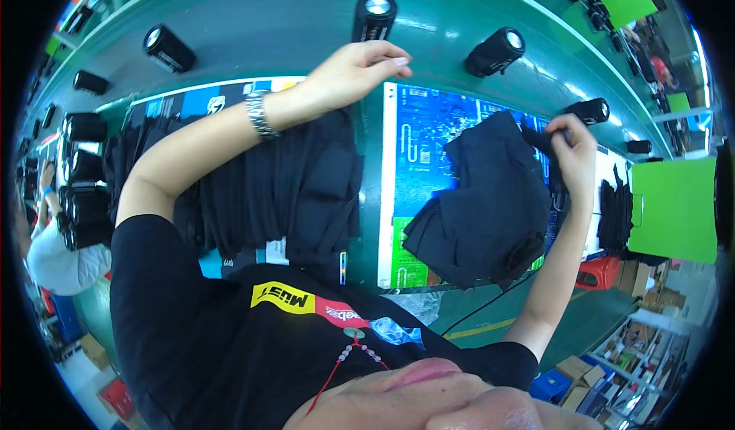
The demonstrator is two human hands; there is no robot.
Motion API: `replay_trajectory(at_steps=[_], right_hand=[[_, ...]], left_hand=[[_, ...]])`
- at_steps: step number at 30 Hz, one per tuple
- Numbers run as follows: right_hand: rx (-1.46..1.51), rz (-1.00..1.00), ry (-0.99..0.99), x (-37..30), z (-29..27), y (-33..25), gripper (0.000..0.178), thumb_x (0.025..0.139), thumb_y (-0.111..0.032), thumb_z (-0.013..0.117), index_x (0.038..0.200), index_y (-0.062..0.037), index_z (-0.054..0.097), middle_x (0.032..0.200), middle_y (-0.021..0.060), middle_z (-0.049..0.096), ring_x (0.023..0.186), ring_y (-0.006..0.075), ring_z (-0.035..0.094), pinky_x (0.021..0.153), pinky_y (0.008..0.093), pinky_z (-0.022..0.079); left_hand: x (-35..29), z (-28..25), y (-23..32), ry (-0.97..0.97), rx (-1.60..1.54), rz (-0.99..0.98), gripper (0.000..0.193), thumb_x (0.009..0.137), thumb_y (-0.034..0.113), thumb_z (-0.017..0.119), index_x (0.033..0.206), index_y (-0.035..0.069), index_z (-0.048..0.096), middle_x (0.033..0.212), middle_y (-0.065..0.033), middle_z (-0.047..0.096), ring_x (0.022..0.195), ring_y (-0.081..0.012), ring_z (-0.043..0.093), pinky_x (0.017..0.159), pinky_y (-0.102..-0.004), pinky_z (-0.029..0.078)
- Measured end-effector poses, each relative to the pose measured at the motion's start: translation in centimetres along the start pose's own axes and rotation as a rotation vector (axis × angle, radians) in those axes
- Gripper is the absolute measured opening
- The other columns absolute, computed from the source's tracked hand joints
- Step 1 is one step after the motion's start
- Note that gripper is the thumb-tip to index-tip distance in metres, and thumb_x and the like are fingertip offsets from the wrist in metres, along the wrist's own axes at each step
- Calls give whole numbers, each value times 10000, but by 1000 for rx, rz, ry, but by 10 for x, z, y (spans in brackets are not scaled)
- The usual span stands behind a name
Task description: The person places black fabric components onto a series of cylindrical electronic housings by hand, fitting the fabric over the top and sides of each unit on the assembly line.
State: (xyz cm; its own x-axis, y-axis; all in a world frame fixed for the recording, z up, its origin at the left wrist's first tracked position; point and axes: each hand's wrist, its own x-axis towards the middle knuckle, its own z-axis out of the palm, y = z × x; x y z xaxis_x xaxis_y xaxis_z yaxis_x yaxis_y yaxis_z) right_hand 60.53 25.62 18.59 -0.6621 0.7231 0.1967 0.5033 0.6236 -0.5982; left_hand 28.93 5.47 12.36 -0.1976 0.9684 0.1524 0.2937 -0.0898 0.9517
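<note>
My left hand is over the near edge of the green belt, fingers loosely stretched out and holding nothing. Just beyond it, a black cylindrical speaker stands with its shiny round end up; the hand overlaps its base, and I cannot tell whether they touch. My right hand is closed at the right, pinching a piece of black cloth. That piece lies against a loose pile of black cloth pieces on a blue printed board. Under my left forearm lies a long row of stacked black cloth pieces.
More black speakers rest along the green belt. Black packs are stacked at the left, beside another person. A light green panel stands at the right, with cardboard boxes below.
</note>
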Motion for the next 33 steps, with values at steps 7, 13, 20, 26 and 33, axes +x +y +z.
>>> replay_trajectory(at_steps=[7,13,20,26,33], right_hand=[[-251,-200,-427,-43,37,-47,162,747,-34,649,895,19,612,858,131,631,829,249,623,770,320,475],[185,-52,-239,-42,135,-126,256,814,-186,693,940,19,607,902,132,651,831,236,640,722,320,491],[320,-122,-218,-75,216,-127,287,802,-164,713,960,34,577,855,109,633,720,144,584,656,280,463],[1225,247,-181,-63,195,-166,171,894,-63,598,1048,6,572,972,80,652,860,103,624,752,239,501],[1240,346,-175,-69,196,-157,241,963,-218,510,1003,-4,613,915,52,640,817,97,598,718,229,470]], left_hand=[[-92,-40,-10,-174,488,18,436,805,333,723,1076,14,601,1012,-76,627,918,-166,580,787,-295,471],[-110,-18,-41,-158,725,231,351,753,274,750,973,34,619,811,-80,576,799,-232,560,751,-353,453],[-103,-25,-36,6,-93,23,229,891,224,643,977,17,597,790,0,565,743,-63,517,695,-208,429],[-104,-25,-6,182,-301,-90,274,863,207,653,1075,51,579,924,-50,628,948,-156,608,829,-305,485],[-104,-14,13,-57,653,731,291,811,136,655,1087,66,593,1078,-105,567,1062,-283,526,931,-398,399]])
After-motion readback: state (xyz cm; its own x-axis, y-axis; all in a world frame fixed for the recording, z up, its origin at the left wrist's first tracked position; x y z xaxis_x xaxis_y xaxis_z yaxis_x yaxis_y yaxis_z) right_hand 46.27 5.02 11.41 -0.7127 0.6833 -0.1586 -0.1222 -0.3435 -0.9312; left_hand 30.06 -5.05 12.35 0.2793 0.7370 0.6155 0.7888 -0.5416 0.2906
